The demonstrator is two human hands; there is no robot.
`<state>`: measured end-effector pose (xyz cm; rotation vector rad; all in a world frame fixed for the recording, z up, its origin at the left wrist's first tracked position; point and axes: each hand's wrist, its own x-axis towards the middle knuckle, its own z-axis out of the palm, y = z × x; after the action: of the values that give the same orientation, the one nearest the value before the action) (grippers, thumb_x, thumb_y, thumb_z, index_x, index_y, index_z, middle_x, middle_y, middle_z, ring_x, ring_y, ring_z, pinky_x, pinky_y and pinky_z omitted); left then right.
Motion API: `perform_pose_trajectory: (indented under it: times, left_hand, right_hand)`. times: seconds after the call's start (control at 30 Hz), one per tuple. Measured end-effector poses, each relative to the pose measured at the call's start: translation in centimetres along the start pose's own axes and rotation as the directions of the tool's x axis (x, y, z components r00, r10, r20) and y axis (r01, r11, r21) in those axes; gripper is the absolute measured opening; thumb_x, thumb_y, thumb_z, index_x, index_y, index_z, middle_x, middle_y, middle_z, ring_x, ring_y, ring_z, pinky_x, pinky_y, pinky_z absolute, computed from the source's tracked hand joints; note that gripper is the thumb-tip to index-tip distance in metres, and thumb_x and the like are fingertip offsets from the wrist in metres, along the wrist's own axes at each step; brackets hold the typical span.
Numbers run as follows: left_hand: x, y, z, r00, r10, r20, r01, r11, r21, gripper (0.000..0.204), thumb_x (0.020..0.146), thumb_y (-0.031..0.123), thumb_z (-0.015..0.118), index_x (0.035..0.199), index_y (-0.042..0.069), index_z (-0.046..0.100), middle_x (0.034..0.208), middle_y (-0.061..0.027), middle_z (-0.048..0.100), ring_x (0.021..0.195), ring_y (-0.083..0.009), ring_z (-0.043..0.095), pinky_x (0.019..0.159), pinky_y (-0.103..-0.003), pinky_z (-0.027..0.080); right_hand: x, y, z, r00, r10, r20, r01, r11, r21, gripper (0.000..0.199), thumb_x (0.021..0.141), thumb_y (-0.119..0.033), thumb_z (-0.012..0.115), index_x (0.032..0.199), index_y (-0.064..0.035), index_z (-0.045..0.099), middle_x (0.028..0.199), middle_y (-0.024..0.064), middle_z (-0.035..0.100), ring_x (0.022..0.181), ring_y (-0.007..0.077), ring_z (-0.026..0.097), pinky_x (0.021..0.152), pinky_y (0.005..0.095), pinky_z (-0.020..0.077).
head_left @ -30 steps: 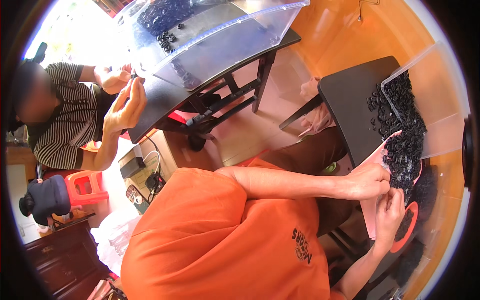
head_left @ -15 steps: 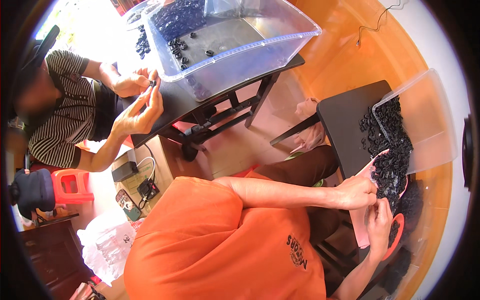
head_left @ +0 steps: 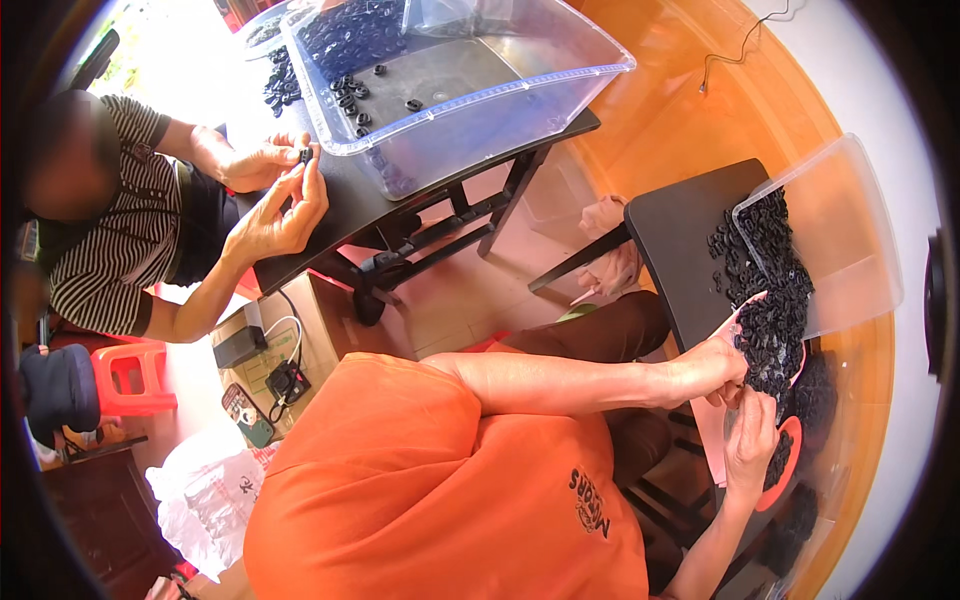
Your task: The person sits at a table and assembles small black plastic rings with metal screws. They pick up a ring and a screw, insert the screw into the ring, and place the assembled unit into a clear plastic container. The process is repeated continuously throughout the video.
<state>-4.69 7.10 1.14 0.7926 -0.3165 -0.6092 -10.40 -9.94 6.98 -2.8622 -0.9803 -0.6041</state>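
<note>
Ok, L hand [head_left: 708, 372] & R hand [head_left: 750, 440] meet, fingers bent; can't tell if grasping. Black parts [head_left: 775, 335] piled just right, by clear tub [head_left: 850, 240]. Orange shirt [head_left: 440, 450], near, w/ dark lettering.

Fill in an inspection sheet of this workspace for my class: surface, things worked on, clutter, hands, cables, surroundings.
Surface: dark table, partly covered by black parts.
Job's things: black parts heaped at the mouth of a clear bin and by a pink item; more in a red dish.
Clutter: phone and white bag near a cardboard box.
Hands: left hand and right hand meet at the heap's edge; whether they grip a part is unclear.
Cables: white cable and black plug at the box; thin cord, upper right.
Surroundings: co-worker holding a small black piece beside a large tub; red stool.
</note>
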Motion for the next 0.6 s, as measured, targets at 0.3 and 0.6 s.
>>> perform_pose_trajectory:
  times: [0.3, 0.6]
  left_hand:
    - [-0.6, 0.2, 0.3, 1.0, 0.005, -0.008, -0.005, 1.0, -0.018, 0.024, 0.079, 0.015, 0.047, 0.061, 0.001, 0.054, 0.072, -0.0127, 0.063, 0.08, -0.024, 0.064, 0.071, -0.035, 0.049]
    - [-1.1, 0.9, 0.4, 0.999, 0.032, -0.012, -0.031, 0.999, 0.03, 0.024, 0.078, 0.014, 0.047, 0.06, -0.001, 0.055, 0.075, -0.014, 0.065, 0.08, -0.0225, 0.064, 0.071, -0.034, 0.049]
  right_hand:
    - [-0.1, -0.1, -0.1, 0.993, 0.088, -0.079, -0.074, 0.983, 0.169, 0.011, 0.087, 0.007, 0.058, 0.097, 0.0036, 0.055, 0.086, 0.0159, 0.056, 0.07, 0.0314, 0.059, 0.059, 0.0376, 0.0464]
    - [-0.8, 0.1, 0.1, 0.911, 0.408, 0.06, -0.385, 0.791, 0.475, 0.005, 0.09, 0.003, 0.058, 0.093, 0.0025, 0.054, 0.081, 0.0059, 0.05, 0.065, 0.0118, 0.047, 0.056, 0.0258, 0.0388]
